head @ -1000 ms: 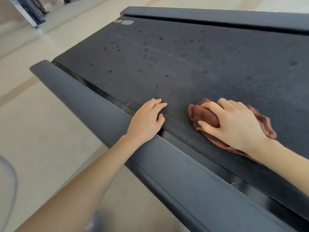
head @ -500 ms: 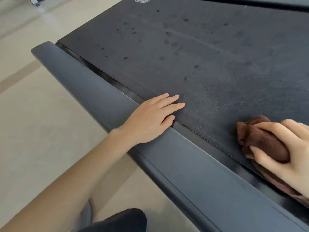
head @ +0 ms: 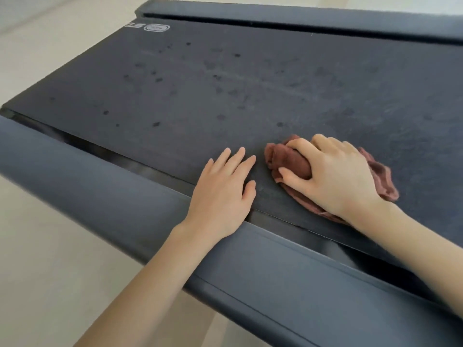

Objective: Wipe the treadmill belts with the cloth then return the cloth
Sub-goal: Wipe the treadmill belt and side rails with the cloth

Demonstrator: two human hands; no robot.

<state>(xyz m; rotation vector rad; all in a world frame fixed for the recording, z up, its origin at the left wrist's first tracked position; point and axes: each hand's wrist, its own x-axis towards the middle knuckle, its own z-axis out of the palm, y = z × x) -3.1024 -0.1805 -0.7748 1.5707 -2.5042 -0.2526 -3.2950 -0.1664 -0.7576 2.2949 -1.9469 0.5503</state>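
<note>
Right hand [head: 335, 176]: fingers curled round bunched brown cloth [head: 290, 160], pressing it on belt [head: 225, 96].
Left hand [head: 223, 194]: flat, fingers straight, on belt edge beside side rail [head: 100, 186].
Belt surface: dark spots.

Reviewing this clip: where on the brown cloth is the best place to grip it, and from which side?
Probably the bunched ridge at its left end, from above: the cloth lies flat on the belt except there, where the right hand grips it.
</note>
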